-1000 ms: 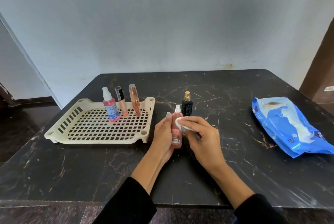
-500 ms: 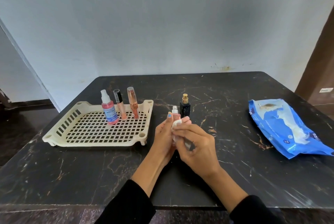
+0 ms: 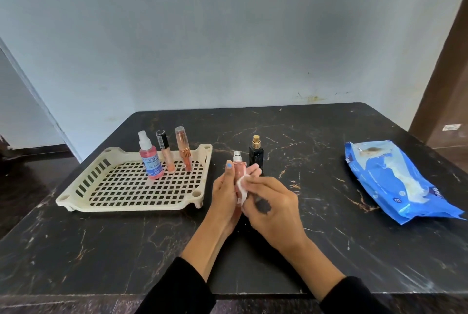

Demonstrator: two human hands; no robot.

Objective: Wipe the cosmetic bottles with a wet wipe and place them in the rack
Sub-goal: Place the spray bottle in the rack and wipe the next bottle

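Observation:
My left hand (image 3: 225,196) grips a small pink spray bottle (image 3: 238,168) upright above the table, silver cap on top. My right hand (image 3: 273,208) holds a white wet wipe (image 3: 241,190) pressed against the bottle's right side. Just behind them a black perfume bottle (image 3: 256,156) with a gold cap stands on the table. The cream plastic rack (image 3: 101,182) lies to the left. At its back edge stand a pink spray bottle (image 3: 150,160), a black-capped tube (image 3: 166,154) and a rose-gold tube (image 3: 183,151).
A blue wet-wipe pack (image 3: 395,184) lies on the right part of the black marble table (image 3: 329,250). A grey wall rises behind the table, and a brown door frame (image 3: 445,80) stands at far right.
The wipe in my right hand has slid from the bottle's top down to its middle. More of the cap and neck now shows. The camera view has tilted up slightly.

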